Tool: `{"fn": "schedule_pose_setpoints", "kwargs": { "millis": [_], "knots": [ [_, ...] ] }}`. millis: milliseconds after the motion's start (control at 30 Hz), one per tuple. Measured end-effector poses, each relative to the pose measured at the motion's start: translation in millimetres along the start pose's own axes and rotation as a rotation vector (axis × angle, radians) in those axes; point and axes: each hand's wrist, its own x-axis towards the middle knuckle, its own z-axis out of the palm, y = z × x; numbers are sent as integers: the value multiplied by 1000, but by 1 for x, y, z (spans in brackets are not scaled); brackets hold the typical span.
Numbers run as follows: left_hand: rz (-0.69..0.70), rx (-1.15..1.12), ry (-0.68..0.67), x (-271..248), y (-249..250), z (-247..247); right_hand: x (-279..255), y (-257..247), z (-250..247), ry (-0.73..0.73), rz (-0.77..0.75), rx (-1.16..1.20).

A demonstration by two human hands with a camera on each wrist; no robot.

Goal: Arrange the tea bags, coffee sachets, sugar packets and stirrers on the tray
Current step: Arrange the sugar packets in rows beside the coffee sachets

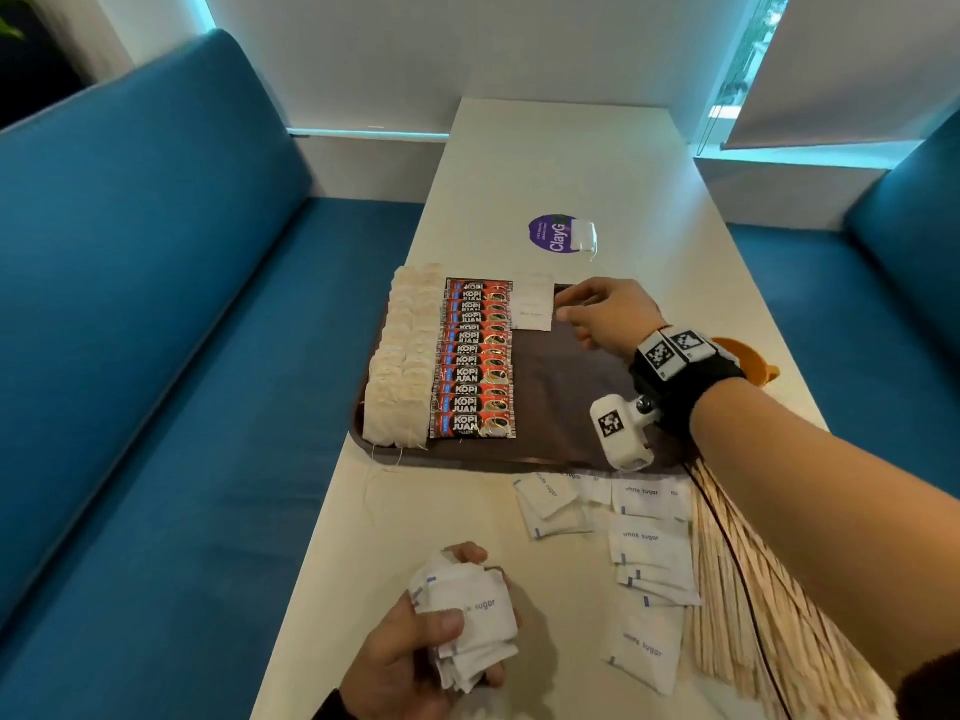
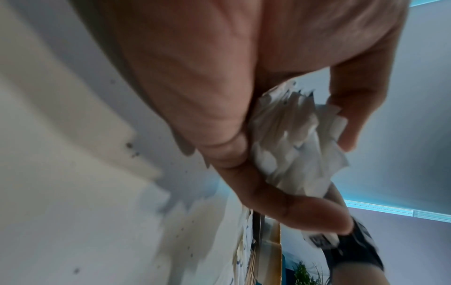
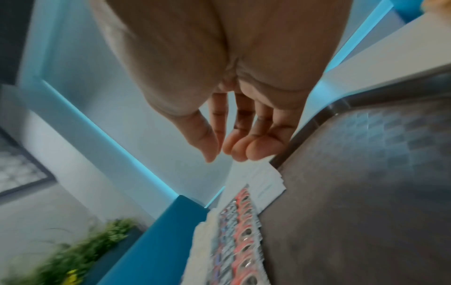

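Note:
A dark brown tray [image 1: 561,402] lies on the white table. Tea bags [image 1: 402,356] fill its left column and red coffee sachets [image 1: 475,358] run in a row beside them. White sugar packets [image 1: 532,302] lie at the tray's far end, right of the sachets. My right hand [image 1: 569,306] hovers just right of those packets with loose fingers and holds nothing; in the right wrist view the right hand [image 3: 219,152] is empty above the sugar packets [image 3: 264,185]. My left hand [image 1: 441,623] grips a bundle of sugar packets [image 2: 292,142] near the table's front edge.
Loose sugar packets [image 1: 641,553] lie scattered in front of the tray. A fan of wooden stirrers [image 1: 748,605] lies right of them, partly under my right forearm. A purple round sticker [image 1: 556,233] sits farther back. Blue benches flank the table.

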Motion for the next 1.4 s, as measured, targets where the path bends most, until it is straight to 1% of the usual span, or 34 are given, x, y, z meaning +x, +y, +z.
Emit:
{"fn": "schedule_pose_setpoints", "kwargs": {
  "millis": [133,233,300,400,500,567,633,767,833,933,1067,1233,1300,1400],
  "knots": [
    [32,119,78,0,-3,8,-81,-6,-15,-93,-61,65],
    [63,177,83,-3,-3,15,-151,3,-15,-160,-33,180],
    [79,196,88,-4,-4,20,-192,17,-4,-207,9,250],
    [87,223,102,-6,-5,22,-231,43,18,-241,74,292],
    [81,261,116,-7,-6,22,-257,58,34,-227,106,445],
    [76,283,129,-6,-6,20,-268,65,43,-222,84,545],
    [64,299,119,-7,-6,19,-276,67,48,-233,39,593],
    [42,380,66,-8,-7,19,-288,69,56,-262,-45,530],
    [39,373,60,-8,-7,17,-292,70,57,-239,-26,501],
    [43,331,68,-8,-8,16,-295,74,58,-221,28,528],
    [68,328,110,-5,-10,16,-295,76,56,-174,81,559],
    [107,380,44,-5,-12,13,-293,74,53,-144,108,578],
    [117,400,26,-5,-13,12,-293,72,53,-138,108,605],
    [126,396,32,-4,-13,11,-291,72,53,-125,37,584]
  ]
}}
